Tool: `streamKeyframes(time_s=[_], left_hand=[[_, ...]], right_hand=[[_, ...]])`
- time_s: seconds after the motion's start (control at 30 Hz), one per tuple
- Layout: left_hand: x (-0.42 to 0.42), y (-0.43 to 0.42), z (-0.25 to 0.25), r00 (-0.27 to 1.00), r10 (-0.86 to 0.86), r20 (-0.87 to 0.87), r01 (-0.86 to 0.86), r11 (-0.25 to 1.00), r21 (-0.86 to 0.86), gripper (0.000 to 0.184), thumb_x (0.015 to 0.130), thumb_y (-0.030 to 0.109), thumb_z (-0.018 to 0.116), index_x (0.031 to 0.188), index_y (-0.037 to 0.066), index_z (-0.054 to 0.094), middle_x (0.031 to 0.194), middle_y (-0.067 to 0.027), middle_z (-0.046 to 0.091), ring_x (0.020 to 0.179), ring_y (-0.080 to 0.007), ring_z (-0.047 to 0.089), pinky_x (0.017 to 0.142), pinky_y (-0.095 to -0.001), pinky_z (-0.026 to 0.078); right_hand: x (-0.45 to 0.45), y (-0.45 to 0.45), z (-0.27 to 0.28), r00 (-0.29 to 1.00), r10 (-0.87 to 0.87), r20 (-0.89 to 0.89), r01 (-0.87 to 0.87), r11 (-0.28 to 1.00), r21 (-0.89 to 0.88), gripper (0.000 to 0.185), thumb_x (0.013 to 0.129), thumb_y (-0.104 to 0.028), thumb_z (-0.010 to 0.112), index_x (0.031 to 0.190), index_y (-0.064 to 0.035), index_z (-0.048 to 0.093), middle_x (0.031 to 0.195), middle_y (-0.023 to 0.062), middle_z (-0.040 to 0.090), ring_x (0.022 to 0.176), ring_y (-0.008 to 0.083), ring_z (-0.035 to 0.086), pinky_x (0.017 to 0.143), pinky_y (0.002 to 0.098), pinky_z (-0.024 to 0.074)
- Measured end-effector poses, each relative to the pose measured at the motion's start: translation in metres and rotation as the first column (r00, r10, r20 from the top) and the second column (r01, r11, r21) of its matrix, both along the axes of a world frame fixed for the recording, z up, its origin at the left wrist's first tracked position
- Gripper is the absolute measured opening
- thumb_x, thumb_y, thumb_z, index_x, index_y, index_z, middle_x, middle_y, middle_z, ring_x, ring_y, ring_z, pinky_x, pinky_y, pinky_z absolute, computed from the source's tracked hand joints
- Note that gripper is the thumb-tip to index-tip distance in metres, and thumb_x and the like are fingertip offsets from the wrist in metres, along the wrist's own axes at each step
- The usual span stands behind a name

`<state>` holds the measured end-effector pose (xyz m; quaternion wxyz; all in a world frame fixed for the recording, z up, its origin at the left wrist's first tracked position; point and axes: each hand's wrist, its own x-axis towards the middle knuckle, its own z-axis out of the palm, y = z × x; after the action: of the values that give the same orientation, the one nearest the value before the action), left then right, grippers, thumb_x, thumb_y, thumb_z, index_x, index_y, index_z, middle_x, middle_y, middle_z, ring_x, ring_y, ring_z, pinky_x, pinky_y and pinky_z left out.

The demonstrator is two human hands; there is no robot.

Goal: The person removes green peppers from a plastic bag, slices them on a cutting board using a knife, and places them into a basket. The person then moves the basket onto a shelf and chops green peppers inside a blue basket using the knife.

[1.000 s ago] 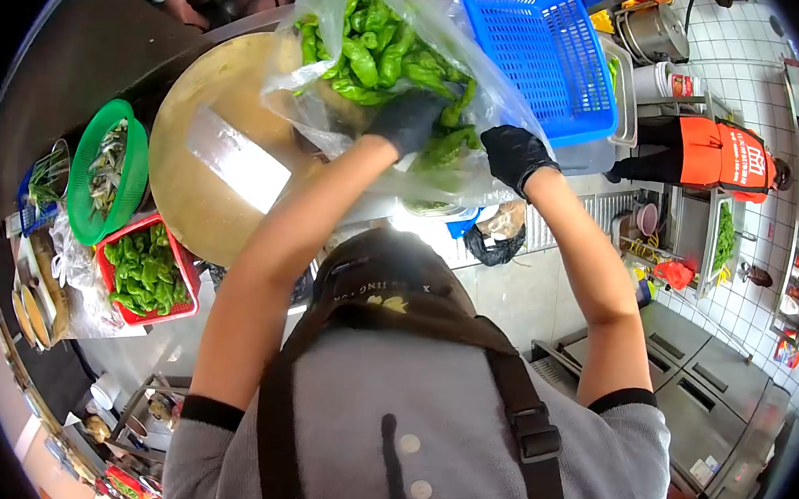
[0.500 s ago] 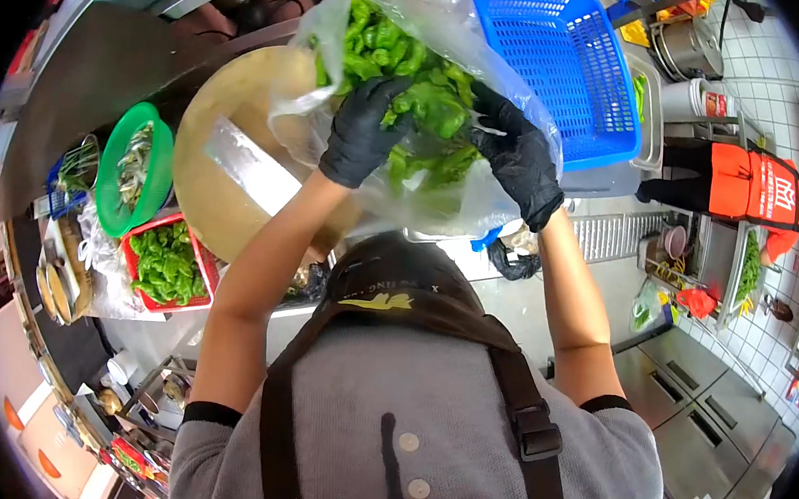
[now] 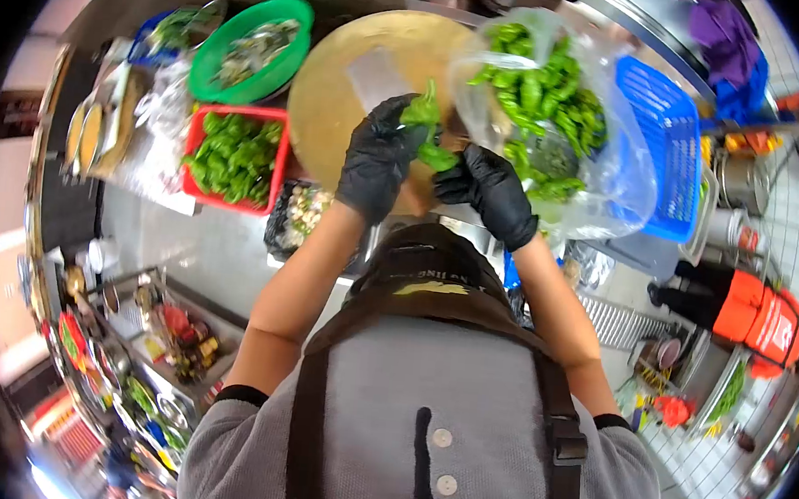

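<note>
Both hands wear black gloves and are lifted over the front of a round chopping board (image 3: 323,84). My left hand (image 3: 376,158) is closed on green peppers (image 3: 420,112). A lower green piece (image 3: 437,157) spans toward my right hand (image 3: 496,196), whose fingers are pinched together at its end; whether it is a separate pepper I cannot tell. A cleaver (image 3: 375,77) lies flat on the board, smeared by motion. Right of the hands, a clear plastic bag (image 3: 625,187) gapes, with many green peppers (image 3: 548,92) inside.
Left of the board stand a red basket (image 3: 281,160) of green peppers and a green basket (image 3: 299,40) of small fish. A black-lined container (image 3: 279,226) of chopped bits sits below. A blue basket (image 3: 660,101) is behind the bag. A person in an orange vest (image 3: 760,315) stands at far right.
My hands have come out of the plastic bag and moved left, now with green peppers between them. The view has swung, so the board and baskets appear further right.
</note>
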<state>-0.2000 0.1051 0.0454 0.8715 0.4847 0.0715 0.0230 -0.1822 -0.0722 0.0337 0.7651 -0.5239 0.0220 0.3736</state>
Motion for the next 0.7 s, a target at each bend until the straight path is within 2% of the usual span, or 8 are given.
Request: streamKeyframes(time_s=[0.03,0.07,0.1,0.17,0.3,0.43,0.63,0.7], left_hand=[[-0.007,0.020,-0.008,0.996,0.014,-0.084,-0.008,0.998,0.065,0.036,0.084,0.002,0.057,0.120,-0.001,0.050,0.104,-0.0091,0.059,0.093,-0.0203,0.059,0.082,-0.0324,0.048],[-0.014,0.042,-0.020,0.985,0.029,-0.172,-0.007,0.992,0.125,0.036,0.084,0.002,0.058,0.119,-0.001,0.051,0.104,-0.0086,0.059,0.092,-0.0193,0.058,0.081,-0.0312,0.048],[-0.020,0.062,-0.034,0.965,0.042,-0.260,0.005,0.984,0.180,0.037,0.083,0.002,0.059,0.119,0.000,0.052,0.103,-0.0081,0.059,0.091,-0.0183,0.058,0.080,-0.0301,0.048],[-0.033,0.089,-0.065,0.962,0.084,-0.261,-0.010,0.962,0.273,0.038,0.080,0.002,0.062,0.117,0.001,0.054,0.101,-0.0050,0.061,0.087,-0.0145,0.057,0.076,-0.0269,0.046],[-0.039,0.126,-0.125,0.971,0.114,-0.208,-0.008,0.892,0.451,0.041,0.074,0.006,0.068,0.113,0.000,0.056,0.096,-0.0042,0.062,0.082,-0.0138,0.057,0.073,-0.0279,0.047],[-0.034,0.136,-0.172,0.928,0.315,-0.198,-0.150,0.805,0.573,0.041,0.066,0.015,0.079,0.098,-0.003,0.061,0.084,-0.0073,0.065,0.073,-0.0130,0.059,0.067,-0.0264,0.049],[-0.031,0.135,-0.184,0.923,0.316,-0.219,-0.139,0.805,0.577,0.041,0.069,0.019,0.077,0.099,-0.005,0.064,0.091,-0.0101,0.067,0.076,-0.0146,0.060,0.069,-0.0271,0.049],[-0.032,0.135,-0.177,0.913,0.271,-0.305,-0.085,0.857,0.508,0.039,0.073,0.019,0.074,0.103,-0.004,0.064,0.095,-0.0088,0.066,0.080,-0.0151,0.059,0.073,-0.0279,0.048]], right_hand=[[-0.003,0.011,-0.030,0.982,0.059,0.179,-0.013,0.968,-0.250,0.030,0.086,-0.022,0.060,0.107,-0.0009,0.056,0.099,0.0161,0.062,0.085,0.0246,0.063,0.068,0.0327,0.0523],[-0.004,0.026,-0.060,0.720,0.427,0.547,0.096,0.719,-0.688,0.038,0.081,-0.028,0.066,0.106,-0.0007,0.057,0.095,0.0196,0.062,0.087,0.0280,0.063,0.072,0.0338,0.0502],[-0.011,0.045,-0.075,0.587,0.455,0.669,0.245,0.688,-0.683,0.051,0.075,-0.028,0.070,0.114,-0.0004,0.052,0.097,0.0236,0.059,0.089,0.0340,0.060,0.077,0.0383,0.0478],[-0.021,0.083,-0.064,0.536,0.681,0.499,0.337,0.370,-0.866,0.068,0.073,-0.027,0.071,0.126,-0.0009,0.038,0.100,0.0254,0.055,0.090,0.0393,0.056,0.081,0.0431,0.0460],[-0.012,0.115,-0.098,0.646,0.702,0.300,0.168,0.252,-0.953,0.085,0.078,-0.016,0.059,0.141,0.0011,0.006,0.101,0.0248,0.054,0.095,0.0388,0.057,0.077,0.0447,0.0483],[-0.015,0.095,-0.087,0.551,0.578,0.602,0.321,0.519,-0.792,0.068,0.080,-0.016,0.055,0.139,-0.0015,0.024,0.096,0.0229,0.060,0.080,0.0364,0.062,0.072,0.0411,0.0489],[-0.051,0.105,-0.074,0.890,0.147,0.431,0.100,0.860,-0.500,0.034,0.084,-0.020,0.063,0.112,-0.0011,0.057,0.058,0.0007,0.051,0.041,0.0067,0.043,0.040,0.0248,0.0357],[-0.049,0.110,-0.089,0.843,0.279,0.460,0.064,0.797,-0.600,0.031,0.085,-0.018,0.060,0.111,-0.0008,0.057,0.060,0.0016,0.052,0.042,0.0079,0.044,0.041,0.0254,0.0365]])
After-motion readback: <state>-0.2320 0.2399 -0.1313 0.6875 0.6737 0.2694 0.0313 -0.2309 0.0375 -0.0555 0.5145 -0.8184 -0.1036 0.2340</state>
